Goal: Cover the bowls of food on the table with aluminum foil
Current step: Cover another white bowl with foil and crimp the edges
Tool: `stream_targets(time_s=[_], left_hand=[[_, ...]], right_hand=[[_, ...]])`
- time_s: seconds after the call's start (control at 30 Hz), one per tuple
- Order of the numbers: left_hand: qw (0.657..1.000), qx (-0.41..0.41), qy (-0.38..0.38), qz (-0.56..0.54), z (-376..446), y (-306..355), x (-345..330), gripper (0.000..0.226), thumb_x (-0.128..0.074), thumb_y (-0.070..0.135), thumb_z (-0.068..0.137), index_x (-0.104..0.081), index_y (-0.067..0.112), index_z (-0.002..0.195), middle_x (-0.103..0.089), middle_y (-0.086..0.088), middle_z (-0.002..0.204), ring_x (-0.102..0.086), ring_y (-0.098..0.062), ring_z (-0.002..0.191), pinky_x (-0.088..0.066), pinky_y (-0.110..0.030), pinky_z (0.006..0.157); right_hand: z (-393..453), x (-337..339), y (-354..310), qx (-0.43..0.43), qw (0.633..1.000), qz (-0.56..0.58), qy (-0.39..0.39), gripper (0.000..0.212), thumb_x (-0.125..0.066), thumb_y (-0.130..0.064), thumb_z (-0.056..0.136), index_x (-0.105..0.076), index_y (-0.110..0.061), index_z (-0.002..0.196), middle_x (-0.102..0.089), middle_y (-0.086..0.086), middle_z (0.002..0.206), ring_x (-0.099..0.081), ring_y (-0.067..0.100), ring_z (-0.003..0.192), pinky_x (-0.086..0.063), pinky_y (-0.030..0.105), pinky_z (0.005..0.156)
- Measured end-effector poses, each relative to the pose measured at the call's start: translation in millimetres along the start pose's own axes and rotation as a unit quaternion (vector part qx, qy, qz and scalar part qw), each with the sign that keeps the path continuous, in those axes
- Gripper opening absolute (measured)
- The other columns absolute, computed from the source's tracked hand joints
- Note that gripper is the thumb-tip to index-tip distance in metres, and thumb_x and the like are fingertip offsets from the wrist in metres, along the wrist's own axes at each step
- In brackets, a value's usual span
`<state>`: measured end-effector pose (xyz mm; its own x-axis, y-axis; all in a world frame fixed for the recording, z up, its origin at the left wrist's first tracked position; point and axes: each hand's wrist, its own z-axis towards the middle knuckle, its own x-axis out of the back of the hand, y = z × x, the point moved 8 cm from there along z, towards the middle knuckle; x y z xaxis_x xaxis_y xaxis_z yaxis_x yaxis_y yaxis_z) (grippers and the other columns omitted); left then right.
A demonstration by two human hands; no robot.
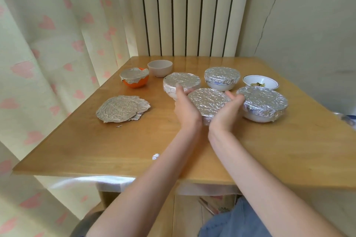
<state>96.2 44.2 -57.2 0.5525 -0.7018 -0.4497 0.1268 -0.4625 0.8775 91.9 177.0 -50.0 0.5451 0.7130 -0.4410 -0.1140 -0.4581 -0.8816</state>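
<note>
Between my two hands, at the middle of the wooden table (96,150), sits a foil-covered bowl (209,102). My left hand (185,107) cups its left side, thumb up, while my right hand (224,111) cups its right side; the fingers are tucked round the foil edge. Three more foil-covered bowls stand close by: one behind left (185,81), one behind right (222,76), one at the right (265,102). An orange bowl (135,82) carries a loose foil sheet. A white bowl with food (260,82) at the far right is uncovered.
A stack of crumpled foil sheets (122,108) lies on the left of the table. An empty beige bowl (159,67) stands at the back. A small foil scrap (155,156) lies near the front edge. Curtains hang to the left, a radiator behind.
</note>
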Motion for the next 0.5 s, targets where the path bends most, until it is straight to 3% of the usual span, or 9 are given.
stream_targets(time_s=[0.17, 0.3, 0.5], left_hand=[[0.999, 0.040, -0.005, -0.005, 0, -33, -16, 0.064, -0.037, 0.075, 0.060, -0.075, 0.025, 0.069, -0.075, -0.006, 0.094, -0.068, -0.027, 0.095, -0.049, -0.048, 0.098], [0.999, 0.040, -0.013, 0.008, 7, -41, -15, 0.066, -0.036, 0.080, 0.053, -0.077, 0.031, 0.070, -0.075, -0.003, 0.098, -0.067, -0.026, 0.099, -0.046, -0.047, 0.100], [0.997, 0.050, -0.052, 0.007, 2, -38, -16, 0.071, -0.041, 0.080, 0.057, -0.068, 0.025, 0.094, -0.070, -0.006, 0.112, -0.065, -0.025, 0.105, -0.046, -0.045, 0.103]], right_hand=[[19, 24, 3, 0.007, 0.998, -0.052, 0.019, 0.053, -0.026, -0.049, 0.072, -0.071, -0.029, 0.089, -0.068, -0.001, 0.110, -0.061, 0.024, 0.102, -0.049, 0.041, 0.093], [21, 26, 6, -0.001, 0.999, -0.048, 0.016, 0.053, -0.027, -0.048, 0.075, -0.072, -0.027, 0.092, -0.068, -0.001, 0.110, -0.061, 0.022, 0.102, -0.050, 0.039, 0.093], [20, 30, 7, -0.003, 0.998, -0.054, 0.028, 0.056, -0.028, -0.050, 0.076, -0.073, -0.023, 0.098, -0.069, -0.001, 0.107, -0.062, 0.022, 0.101, -0.049, 0.038, 0.093]])
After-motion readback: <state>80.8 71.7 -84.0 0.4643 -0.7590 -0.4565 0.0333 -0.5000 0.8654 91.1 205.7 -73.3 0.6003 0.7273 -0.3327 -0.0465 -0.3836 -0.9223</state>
